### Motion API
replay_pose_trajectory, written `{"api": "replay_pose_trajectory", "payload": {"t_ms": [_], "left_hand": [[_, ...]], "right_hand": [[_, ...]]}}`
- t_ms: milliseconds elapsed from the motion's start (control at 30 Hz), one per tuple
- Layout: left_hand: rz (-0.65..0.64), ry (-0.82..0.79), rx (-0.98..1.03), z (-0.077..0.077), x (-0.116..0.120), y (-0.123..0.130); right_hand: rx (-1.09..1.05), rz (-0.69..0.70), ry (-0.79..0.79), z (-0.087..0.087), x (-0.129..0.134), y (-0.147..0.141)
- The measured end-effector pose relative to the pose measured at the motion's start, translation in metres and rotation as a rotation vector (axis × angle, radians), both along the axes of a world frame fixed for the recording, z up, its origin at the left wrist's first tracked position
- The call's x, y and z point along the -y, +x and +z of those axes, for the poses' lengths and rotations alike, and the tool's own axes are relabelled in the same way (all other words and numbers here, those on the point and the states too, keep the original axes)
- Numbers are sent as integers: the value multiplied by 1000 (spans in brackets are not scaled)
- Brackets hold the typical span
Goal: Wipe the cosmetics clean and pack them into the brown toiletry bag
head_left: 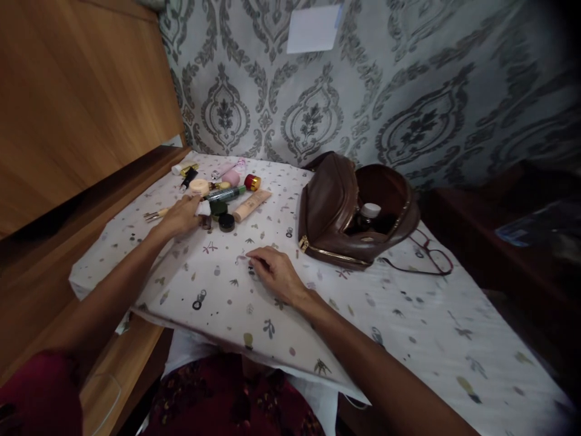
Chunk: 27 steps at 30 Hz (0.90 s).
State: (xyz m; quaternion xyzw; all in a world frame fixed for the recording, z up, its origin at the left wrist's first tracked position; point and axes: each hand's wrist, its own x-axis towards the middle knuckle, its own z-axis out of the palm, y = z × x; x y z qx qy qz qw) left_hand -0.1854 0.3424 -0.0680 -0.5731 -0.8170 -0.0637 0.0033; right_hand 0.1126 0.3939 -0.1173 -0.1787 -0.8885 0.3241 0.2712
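Note:
Among the cosmetics at the left back of the cloth, my left hand [182, 215] has its fingers closed around a small bottle with a white cap [203, 208]; its lower part looks brown and is partly hidden. Touching or close beside it are a dark round jar [218, 208], a black lid [226, 223] and a green-grey tube [224, 194]. A beige squeeze tube [253, 206] lies just to their right. My right hand [276, 275] rests on the cloth nearer to me, fingers loosely extended and nothing in it.
An open brown leather bag [327, 209] stands at the right, a white-capped bottle [370, 211] inside. Eyeglasses [438, 260] lie beside it. Further back are a red jar with a gold lid [252, 182], a pink sponge [232, 177] and a beige compact [198, 186]. A wooden cabinet [86, 91] borders the left.

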Motion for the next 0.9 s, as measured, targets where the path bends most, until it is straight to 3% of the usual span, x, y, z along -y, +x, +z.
{"api": "replay_pose_trajectory", "payload": {"t_ms": [167,300,367,433,533,600,700,833,900], "left_hand": [[-18,1,56,8,-1,-7],[114,234,73,19,12,15],[48,387,153,24,17,36],[-176,491,323,26,20,64],[-463,448,493,22,18,112],[-604,348,549,18,15,137],[-654,313,685,11,7,153],[-436,437,924,8,-4,146],[-431,441,903,8,-8,145]], "right_hand": [[3,-2,6,0,0,0],[-29,-27,-72,2,0,1],[-109,-12,-260,5,1,0],[-233,42,-597,7,1,-2],[-410,149,-1126,9,0,-6],[-483,153,-1291,10,-2,-6],[-519,127,-1322,12,-6,-2],[-455,148,-1216,15,-9,1],[-402,90,-1093,12,-10,1]]}}
